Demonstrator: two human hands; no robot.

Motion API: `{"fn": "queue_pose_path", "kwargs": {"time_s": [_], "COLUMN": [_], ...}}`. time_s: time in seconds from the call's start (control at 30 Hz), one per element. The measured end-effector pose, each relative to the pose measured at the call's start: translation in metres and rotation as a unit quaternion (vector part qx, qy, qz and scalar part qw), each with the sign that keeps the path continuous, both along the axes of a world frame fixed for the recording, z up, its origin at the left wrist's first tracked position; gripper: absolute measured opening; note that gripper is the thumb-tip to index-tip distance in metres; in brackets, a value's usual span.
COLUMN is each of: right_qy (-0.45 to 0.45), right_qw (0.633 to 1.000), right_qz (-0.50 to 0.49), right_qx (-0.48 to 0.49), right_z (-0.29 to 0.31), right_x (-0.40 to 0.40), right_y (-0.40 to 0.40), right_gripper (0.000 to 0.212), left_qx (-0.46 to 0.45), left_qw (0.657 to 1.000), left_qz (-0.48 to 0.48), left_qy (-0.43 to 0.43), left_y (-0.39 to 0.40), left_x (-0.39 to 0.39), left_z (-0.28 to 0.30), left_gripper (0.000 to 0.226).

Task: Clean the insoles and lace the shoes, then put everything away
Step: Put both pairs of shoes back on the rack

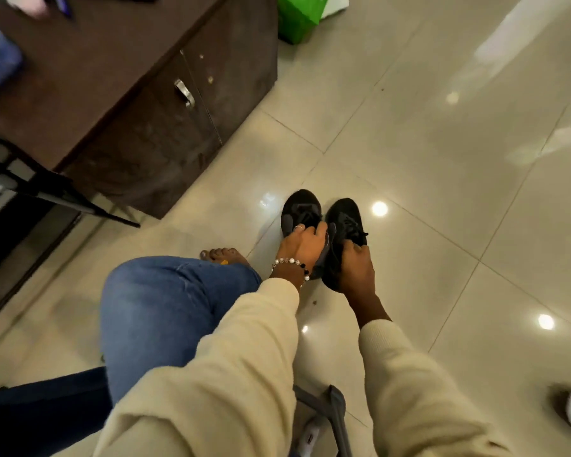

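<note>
Likely office, dark wooden desk (pixel 89 94) with cabinet doors, glossy tiled floor (pixel 426 159)

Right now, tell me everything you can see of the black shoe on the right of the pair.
The right-hand black shoe is a dark, soft-looking sneaker with black laces threaded across its top and a loose lace end sticking out at its right side. Its toe points away from the person, over the glossy tiled floor. The right hand grips its heel end, fingers curled over the collar. It sits close beside the other shoe, which the left hand holds. Its sole and insole are hidden.
</note>
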State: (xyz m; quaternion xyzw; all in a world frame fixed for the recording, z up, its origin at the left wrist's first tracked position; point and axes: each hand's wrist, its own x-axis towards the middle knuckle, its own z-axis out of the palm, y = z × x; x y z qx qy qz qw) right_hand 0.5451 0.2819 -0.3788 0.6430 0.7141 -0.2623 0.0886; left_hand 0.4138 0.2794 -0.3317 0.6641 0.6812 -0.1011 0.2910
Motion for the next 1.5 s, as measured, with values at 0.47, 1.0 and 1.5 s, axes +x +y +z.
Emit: {"fn": "queue_pose_path", "kwargs": {"time_s": [0.47, 1.0, 1.5], "right_qy": [0.111, 0.267, 0.217], "right_qw": [0.960, 0.818, 0.750], "right_qz": [0.137, 0.394, 0.551], "right_qx": [0.218, 0.322, 0.294], "right_z": [0.201, 0.366, 0.364], "right_x": [-0.136, -0.345, -0.493], "right_y": [0.023, -0.090, -0.123], "right_gripper": [0.041, 0.056, 0.039], "left_qx": [0.238, 0.367, 0.295], "left_qw": [0.955, 0.832, 0.787], "left_qz": [0.167, 0.373, 0.493], "left_qy": [0.065, 0.185, 0.226], "left_y": [-0.048, -0.222, -0.278], "left_x": [-0.126, -0.297, -0.414], "left_z": [0.198, 0.355, 0.332], "left_gripper": [0.026, 0.030, 0.027]}}
